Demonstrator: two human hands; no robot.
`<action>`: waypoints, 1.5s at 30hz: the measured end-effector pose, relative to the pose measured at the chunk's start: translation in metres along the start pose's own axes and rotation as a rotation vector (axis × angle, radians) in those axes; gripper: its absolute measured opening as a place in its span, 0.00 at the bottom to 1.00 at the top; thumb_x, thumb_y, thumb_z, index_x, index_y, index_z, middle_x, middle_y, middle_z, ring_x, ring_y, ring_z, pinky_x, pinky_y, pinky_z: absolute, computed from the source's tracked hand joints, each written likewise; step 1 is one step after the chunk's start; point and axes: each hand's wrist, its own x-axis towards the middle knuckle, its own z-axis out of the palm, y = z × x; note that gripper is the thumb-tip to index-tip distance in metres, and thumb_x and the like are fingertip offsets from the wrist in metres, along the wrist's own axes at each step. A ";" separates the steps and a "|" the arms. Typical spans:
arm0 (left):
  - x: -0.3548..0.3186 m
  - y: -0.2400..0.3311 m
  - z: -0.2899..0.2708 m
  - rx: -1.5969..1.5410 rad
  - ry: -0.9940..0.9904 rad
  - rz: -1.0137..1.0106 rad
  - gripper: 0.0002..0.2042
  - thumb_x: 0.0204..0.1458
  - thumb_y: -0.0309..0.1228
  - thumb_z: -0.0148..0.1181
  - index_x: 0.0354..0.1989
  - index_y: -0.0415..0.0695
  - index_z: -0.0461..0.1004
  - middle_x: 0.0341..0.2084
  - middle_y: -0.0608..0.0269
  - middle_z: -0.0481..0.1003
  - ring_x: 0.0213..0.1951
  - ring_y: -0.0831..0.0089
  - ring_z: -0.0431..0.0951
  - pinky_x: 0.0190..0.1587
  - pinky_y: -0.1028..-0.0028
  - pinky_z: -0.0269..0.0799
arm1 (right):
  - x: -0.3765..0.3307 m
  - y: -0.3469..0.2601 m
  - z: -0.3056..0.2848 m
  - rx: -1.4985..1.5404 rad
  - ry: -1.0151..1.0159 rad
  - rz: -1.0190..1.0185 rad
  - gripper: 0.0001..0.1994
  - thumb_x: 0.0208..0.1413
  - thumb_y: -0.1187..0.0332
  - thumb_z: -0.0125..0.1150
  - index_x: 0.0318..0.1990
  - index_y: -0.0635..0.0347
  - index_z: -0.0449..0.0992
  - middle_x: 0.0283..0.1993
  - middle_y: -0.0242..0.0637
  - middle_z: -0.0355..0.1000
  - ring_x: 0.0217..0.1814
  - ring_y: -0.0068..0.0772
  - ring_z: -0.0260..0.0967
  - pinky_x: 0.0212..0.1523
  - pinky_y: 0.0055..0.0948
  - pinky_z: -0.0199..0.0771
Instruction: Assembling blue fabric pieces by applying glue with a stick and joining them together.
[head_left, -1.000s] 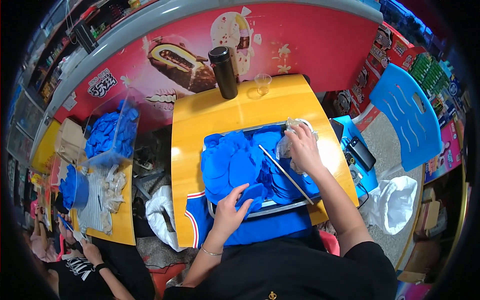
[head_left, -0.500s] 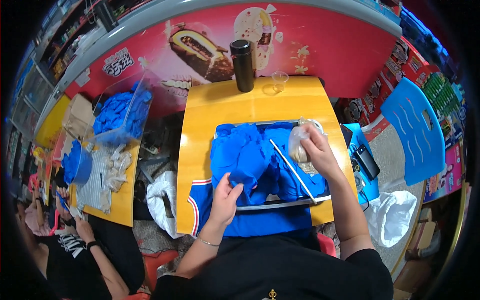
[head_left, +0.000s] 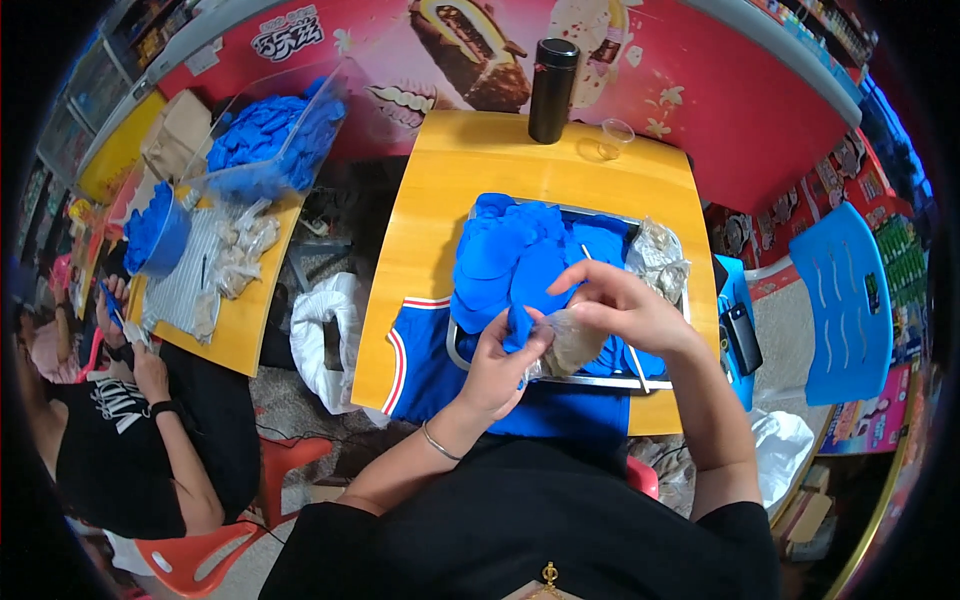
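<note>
A metal tray (head_left: 455, 352) on the yellow table (head_left: 470, 165) holds a heap of blue fabric pieces (head_left: 515, 255). My left hand (head_left: 505, 360) pinches one blue piece (head_left: 518, 325) at the mouth of a small clear plastic bag (head_left: 575, 338). My right hand (head_left: 620, 305) grips that bag from the right side, just above the tray's near edge. A pile of empty clear bags (head_left: 660, 258) lies in the tray's far right corner. A thin white stick (head_left: 632, 355) lies across the tray under my right hand.
A black flask (head_left: 553, 90) and a clear cup (head_left: 616, 137) stand at the table's far edge. A blue jersey (head_left: 420, 350) hangs over the near edge. At left, another person (head_left: 130, 420) sits at a second yellow table (head_left: 235, 320) with blue pieces in a clear bin (head_left: 270, 135). A blue chair (head_left: 845, 300) is right.
Both hands have come together over the tray's near edge. My right hand brought a clear bag from the far right corner, and my left hand lifted a blue piece to it.
</note>
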 end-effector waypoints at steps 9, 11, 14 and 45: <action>-0.001 0.009 -0.007 -0.365 0.045 -0.237 0.08 0.55 0.29 0.55 0.43 0.51 0.69 0.36 0.68 0.73 0.40 0.76 0.74 0.41 0.73 0.71 | 0.004 0.051 0.063 0.859 0.141 -0.187 0.37 0.47 0.51 0.63 0.61 0.57 0.55 0.62 0.44 0.55 0.63 0.39 0.57 0.58 0.42 0.62; -0.002 0.008 -0.010 -0.343 0.067 -0.222 0.07 0.55 0.30 0.56 0.42 0.51 0.70 0.35 0.69 0.73 0.39 0.77 0.74 0.41 0.75 0.71 | 0.006 0.050 0.068 0.901 0.221 -0.061 0.39 0.47 0.48 0.63 0.61 0.60 0.55 0.63 0.48 0.55 0.62 0.41 0.59 0.57 0.44 0.64; -0.002 0.003 -0.018 -0.110 0.050 0.019 0.05 0.55 0.31 0.56 0.40 0.52 0.72 0.33 0.70 0.73 0.36 0.78 0.74 0.38 0.78 0.70 | 0.006 0.054 0.069 0.862 0.197 -0.017 0.34 0.49 0.51 0.63 0.58 0.62 0.58 0.58 0.43 0.61 0.58 0.37 0.62 0.53 0.39 0.67; -0.004 -0.003 -0.031 -0.722 0.015 -0.410 0.13 0.58 0.41 0.51 0.27 0.46 0.67 0.40 0.50 0.75 0.23 0.81 0.66 0.22 0.84 0.58 | -0.010 -0.051 0.007 -0.303 0.231 0.077 0.09 0.50 0.68 0.60 0.29 0.66 0.74 0.23 0.35 0.71 0.21 0.25 0.67 0.23 0.24 0.65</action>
